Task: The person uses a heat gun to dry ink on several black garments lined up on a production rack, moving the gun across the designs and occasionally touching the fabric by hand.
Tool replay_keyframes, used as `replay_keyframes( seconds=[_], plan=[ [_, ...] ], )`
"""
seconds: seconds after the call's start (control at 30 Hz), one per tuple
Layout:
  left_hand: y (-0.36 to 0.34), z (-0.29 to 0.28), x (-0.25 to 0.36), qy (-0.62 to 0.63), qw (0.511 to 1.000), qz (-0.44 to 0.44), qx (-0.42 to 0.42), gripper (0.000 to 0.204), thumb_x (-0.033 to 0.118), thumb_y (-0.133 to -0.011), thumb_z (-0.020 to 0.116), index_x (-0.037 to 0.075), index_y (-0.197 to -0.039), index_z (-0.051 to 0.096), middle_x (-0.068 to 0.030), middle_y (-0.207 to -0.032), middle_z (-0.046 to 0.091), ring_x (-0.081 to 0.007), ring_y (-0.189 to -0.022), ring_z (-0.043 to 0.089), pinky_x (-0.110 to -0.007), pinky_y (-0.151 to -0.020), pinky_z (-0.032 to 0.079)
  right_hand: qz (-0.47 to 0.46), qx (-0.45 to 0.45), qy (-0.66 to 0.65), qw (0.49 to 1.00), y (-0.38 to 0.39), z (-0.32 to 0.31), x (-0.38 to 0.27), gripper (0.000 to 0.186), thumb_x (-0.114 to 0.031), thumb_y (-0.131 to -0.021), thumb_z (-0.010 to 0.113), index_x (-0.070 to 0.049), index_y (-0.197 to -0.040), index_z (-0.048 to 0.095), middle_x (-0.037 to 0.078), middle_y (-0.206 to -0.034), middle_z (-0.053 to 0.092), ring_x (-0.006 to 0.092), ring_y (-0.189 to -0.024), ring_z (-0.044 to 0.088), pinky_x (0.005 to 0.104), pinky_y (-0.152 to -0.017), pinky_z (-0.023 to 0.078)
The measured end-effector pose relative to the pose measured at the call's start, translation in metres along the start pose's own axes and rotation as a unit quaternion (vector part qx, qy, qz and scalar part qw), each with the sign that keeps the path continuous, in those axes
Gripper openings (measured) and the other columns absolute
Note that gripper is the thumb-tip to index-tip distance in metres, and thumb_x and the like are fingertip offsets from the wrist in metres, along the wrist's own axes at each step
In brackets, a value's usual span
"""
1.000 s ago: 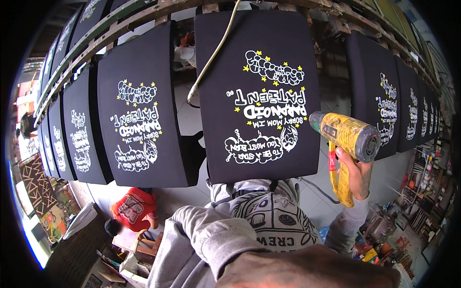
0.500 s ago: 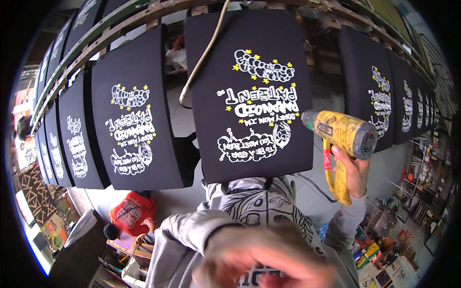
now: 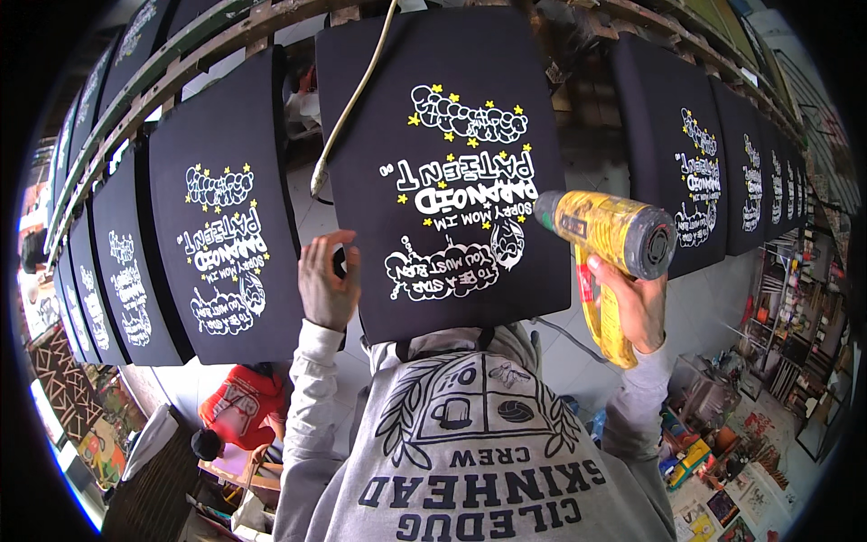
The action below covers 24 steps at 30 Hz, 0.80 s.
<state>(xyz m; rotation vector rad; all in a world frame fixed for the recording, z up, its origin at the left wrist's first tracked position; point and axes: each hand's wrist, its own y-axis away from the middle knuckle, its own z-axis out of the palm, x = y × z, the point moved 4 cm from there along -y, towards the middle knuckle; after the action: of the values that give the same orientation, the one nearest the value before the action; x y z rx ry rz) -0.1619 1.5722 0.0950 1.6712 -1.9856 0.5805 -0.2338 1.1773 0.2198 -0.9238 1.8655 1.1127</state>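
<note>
My right hand (image 3: 632, 307) grips a worn yellow heat gun (image 3: 610, 230), its nozzle level and over the right edge of the central black fabric panel (image 3: 442, 63), which bears white printing and yellow stars. My left hand (image 3: 327, 282) is raised at that panel's lower left, between it and a similar printed panel (image 3: 208, 135), with fingers loosely bent and apart; whether it touches the dark fabric behind is unclear. A pale cable (image 3: 352, 108) runs down over the central panel's left side.
Wooden rails (image 3: 271, 23) carry rows of printed black panels (image 3: 659, 81) curving away on both sides. A co-worker in red (image 3: 239, 406) bends over at lower left. Cluttered shelves (image 3: 777, 298) and piled tools stand at the right. A grey cord (image 3: 578, 343) hangs below the gun.
My left arm has risen from across the bottom of the view to the left of the central panel. The panels and heat gun now appear farther left in the view.
</note>
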Motion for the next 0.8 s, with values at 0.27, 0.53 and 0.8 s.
replay_keyframes(
  seconds=[0.27,0.53,0.8],
  plan=[
    [0.065,0.054,0.007,-0.082,0.978,0.151,-0.118,0.066,0.029,-0.095,0.063,0.010,-0.155,0.044,-0.0113,-0.164,0.039,-0.0408,-0.156,0.026,-0.058,-0.126,0.020,0.001,0.016,-0.010,1.000,-0.003,0.003,0.007,0.037,-0.001,-0.090,0.077,0.002,-0.124,0.065,0.010,-0.117,0.072,0.0161,-0.103,0.068,0.0342,-0.094,0.055],
    [0.077,0.056,0.010,-0.131,0.961,0.164,-0.180,0.078,0.038,-0.095,0.063,0.012,-0.162,0.034,-0.0087,-0.169,0.031,-0.0420,-0.158,0.018,-0.065,-0.126,0.011,0.032,0.027,-0.040,0.998,-0.001,0.003,0.004,0.037,0.001,-0.091,0.075,0.002,-0.126,0.064,0.010,-0.119,0.071,0.0162,-0.106,0.068,0.0337,-0.096,0.054],
    [0.076,0.061,0.018,-0.119,0.960,0.173,-0.186,0.081,0.040,-0.094,0.064,0.014,-0.163,0.032,-0.0112,-0.169,0.031,-0.0436,-0.157,0.020,-0.064,-0.126,0.013,0.009,0.011,-0.003,1.000,-0.005,0.009,0.005,0.031,0.001,-0.091,0.076,0.003,-0.120,0.067,0.009,-0.117,0.072,0.0144,-0.105,0.068,0.0330,-0.093,0.055]
  ],
)
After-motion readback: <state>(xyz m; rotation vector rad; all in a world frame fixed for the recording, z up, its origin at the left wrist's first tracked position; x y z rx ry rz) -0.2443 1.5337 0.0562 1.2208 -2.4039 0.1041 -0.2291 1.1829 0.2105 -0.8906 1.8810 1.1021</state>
